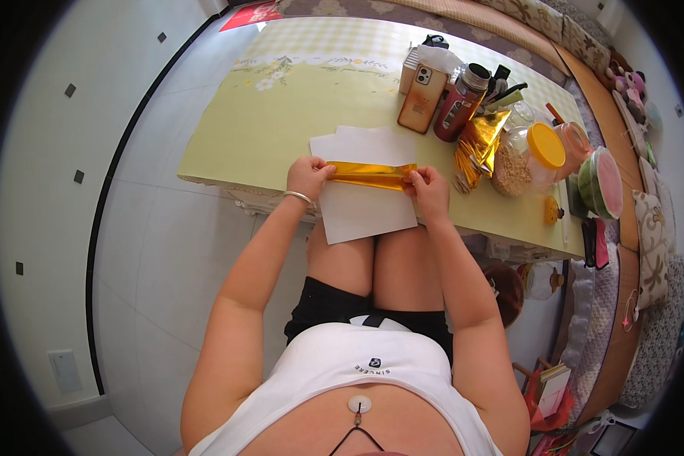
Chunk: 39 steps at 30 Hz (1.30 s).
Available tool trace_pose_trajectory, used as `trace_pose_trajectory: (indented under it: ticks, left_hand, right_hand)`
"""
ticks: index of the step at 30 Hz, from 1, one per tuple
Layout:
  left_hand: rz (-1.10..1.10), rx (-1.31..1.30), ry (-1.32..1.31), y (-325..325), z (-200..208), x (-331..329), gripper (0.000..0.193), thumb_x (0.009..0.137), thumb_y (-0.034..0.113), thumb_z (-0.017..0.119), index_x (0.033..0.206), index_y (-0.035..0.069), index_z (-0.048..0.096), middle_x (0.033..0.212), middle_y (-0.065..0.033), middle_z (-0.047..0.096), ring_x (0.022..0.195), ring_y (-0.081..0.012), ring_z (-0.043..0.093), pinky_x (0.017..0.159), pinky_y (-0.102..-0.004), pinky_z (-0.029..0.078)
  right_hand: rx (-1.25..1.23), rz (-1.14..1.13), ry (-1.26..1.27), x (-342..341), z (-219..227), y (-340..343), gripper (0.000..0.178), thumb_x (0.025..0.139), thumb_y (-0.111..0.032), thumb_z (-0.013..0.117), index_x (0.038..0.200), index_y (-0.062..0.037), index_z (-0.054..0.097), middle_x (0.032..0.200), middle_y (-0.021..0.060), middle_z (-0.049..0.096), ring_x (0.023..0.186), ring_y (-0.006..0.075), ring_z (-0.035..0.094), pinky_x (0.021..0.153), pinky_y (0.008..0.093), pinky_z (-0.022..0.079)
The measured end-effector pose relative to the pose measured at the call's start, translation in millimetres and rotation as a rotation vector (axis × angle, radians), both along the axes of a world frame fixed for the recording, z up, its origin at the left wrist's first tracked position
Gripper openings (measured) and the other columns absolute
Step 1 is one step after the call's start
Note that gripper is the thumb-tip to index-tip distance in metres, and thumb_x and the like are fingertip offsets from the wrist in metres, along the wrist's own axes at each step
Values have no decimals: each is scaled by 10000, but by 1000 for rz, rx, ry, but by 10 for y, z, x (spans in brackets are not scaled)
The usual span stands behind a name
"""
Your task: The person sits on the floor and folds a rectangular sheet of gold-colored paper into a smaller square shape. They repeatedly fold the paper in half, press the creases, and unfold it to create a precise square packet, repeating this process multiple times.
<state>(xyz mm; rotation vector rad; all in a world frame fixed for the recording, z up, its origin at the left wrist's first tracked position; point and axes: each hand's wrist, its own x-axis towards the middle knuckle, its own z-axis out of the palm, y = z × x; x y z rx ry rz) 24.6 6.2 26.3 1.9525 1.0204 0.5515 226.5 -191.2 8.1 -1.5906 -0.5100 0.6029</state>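
A strip of shiny gold foil paper (368, 175) is stretched level between my two hands, above white paper sheets (368, 213) at the table's near edge. My left hand (307, 179) pinches the strip's left end between thumb and fingers. At the other end, my right hand (429, 190) pinches it the same way. The strip looks folded lengthwise into a narrow band. Beneath it, the sheets overlap unevenly and jut past the edge over my lap. To the right of my right hand lies a pile of gold foil pieces (480, 144), some folded narrow.
The table (243, 129) has a pale green cover. On its right stand a phone (422, 99), a dark red bottle (462, 102), a yellow-lidded jar (528, 156) of grainy food and a cut watermelon (602, 182). A sofa (593, 76) runs along the far right.
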Motion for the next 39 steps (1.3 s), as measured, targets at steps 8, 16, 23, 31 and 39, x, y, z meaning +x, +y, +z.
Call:
trace_pose_trajectory:
  ticks: [8, 16, 23, 31, 39]
  left_hand:
    - [-47, -123, 13, 183, -84, 80, 204, 787, 188, 817, 803, 4, 730, 710, -47, 695, 651, -122, 612, 642, -287, 509]
    - [-133, 265, 208, 101, -78, 68, 225, 798, 216, 780, 770, 10, 693, 753, -139, 659, 688, -264, 619, 671, -382, 515]
    - [-153, 415, 247, 117, -117, 44, 246, 832, 230, 749, 738, 22, 657, 832, -154, 612, 817, -326, 606, 760, -425, 504]
    - [-175, 457, 284, 65, -97, 44, 208, 830, 217, 746, 791, 29, 665, 850, -152, 607, 836, -333, 614, 766, -419, 513]
    - [-617, 1250, 131, 9, 92, 72, 395, 943, 179, 583, 1336, 225, 597, 1405, -67, 581, 1224, -268, 588, 1021, -415, 466]
  right_hand:
    - [-249, -75, -272, -95, -30, -53, 259, 916, -277, 688, 843, -28, 689, 790, 109, 715, 680, 207, 668, 670, 369, 510]
    - [-396, -110, -697, -134, -45, -56, 233, 894, -249, 663, 807, -34, 645, 850, 154, 652, 784, 362, 637, 716, 474, 510]
    - [-458, -92, -839, -226, -37, -30, 208, 900, -232, 654, 828, -37, 642, 909, 157, 623, 812, 373, 646, 725, 483, 535]
    - [-490, -95, -892, -226, -79, -17, 210, 895, -246, 682, 855, -45, 638, 970, 153, 612, 829, 369, 654, 725, 473, 549]
    - [-513, -98, -907, -268, -52, -14, 200, 895, -237, 684, 951, -51, 633, 1018, 150, 600, 866, 359, 664, 740, 475, 551]
